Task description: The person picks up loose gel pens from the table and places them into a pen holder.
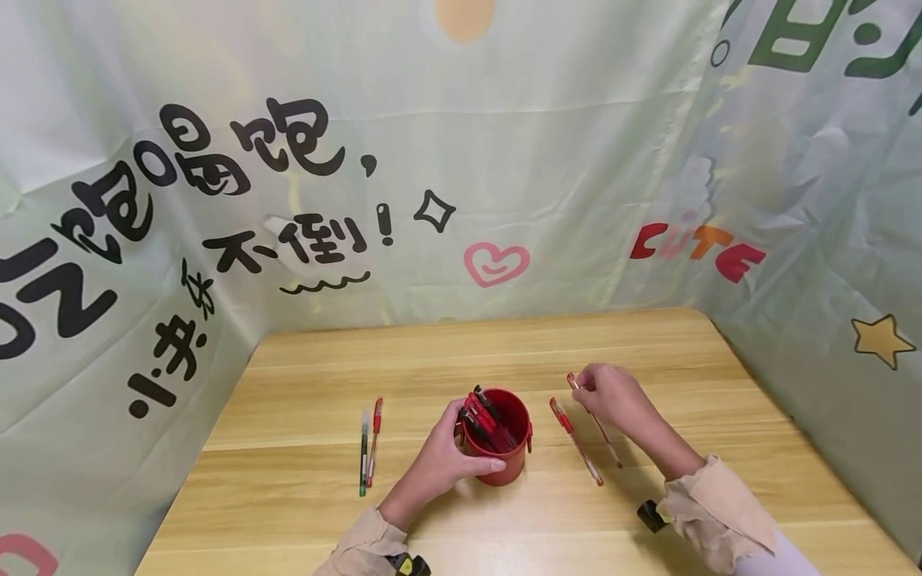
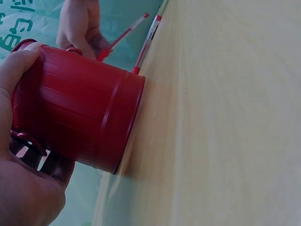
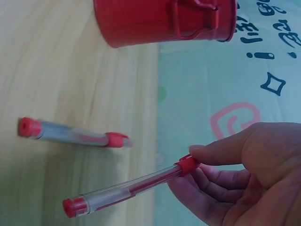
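Note:
A red bucket-shaped pen holder (image 1: 504, 472) stands upright on the table, with several red and black pens (image 1: 484, 424) leaning inside. My left hand (image 1: 442, 456) grips it round the side near the rim, thumb across the front. To its right, my right hand (image 1: 612, 396) pinches a red pen (image 3: 136, 188) by its capped end; the clear barrel slants down toward the table. Another red pen (image 1: 576, 440) lies on the table between that hand and the holder. Left of the left hand lie a green pen (image 1: 363, 456) and a red pen (image 1: 375, 440), side by side.
The wooden table (image 1: 317, 376) has rounded far corners. Printed cloth (image 1: 569, 184) hangs behind it and along both sides. Each wrist wears a strapped beige cuff, with a dark device (image 1: 651, 516) at the right one.

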The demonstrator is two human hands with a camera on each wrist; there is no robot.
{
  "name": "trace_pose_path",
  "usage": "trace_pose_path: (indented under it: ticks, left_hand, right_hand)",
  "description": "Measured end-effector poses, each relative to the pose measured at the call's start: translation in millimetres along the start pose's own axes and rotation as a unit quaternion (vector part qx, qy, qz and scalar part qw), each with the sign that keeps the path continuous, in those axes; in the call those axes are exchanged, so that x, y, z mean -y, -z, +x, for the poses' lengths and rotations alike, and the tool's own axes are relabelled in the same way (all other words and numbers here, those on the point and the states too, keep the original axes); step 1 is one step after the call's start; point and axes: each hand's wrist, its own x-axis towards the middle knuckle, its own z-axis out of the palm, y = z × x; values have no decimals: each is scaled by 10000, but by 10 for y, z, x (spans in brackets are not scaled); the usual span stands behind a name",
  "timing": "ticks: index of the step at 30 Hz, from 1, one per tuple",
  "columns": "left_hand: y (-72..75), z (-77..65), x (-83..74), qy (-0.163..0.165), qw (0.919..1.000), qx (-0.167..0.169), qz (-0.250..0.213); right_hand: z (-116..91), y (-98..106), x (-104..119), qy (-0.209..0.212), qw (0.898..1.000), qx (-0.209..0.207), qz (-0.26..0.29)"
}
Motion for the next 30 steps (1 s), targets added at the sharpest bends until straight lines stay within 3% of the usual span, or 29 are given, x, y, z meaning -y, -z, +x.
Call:
trace_pose_path:
  ticks: [6,23,30]
  left_hand:
    - [6,-15,-9,90,10000,-24,13]
    - [3,-9,1,34,10000,-15,-28]
    - [4,-4,-10,49,10000,-19,15]
  right_hand:
    - [-3,51,121,235,9990,-300,212]
    - [-20,189,460,215,9928,-917,740]
    - [-37,254,629,448,9872,-1198,948]
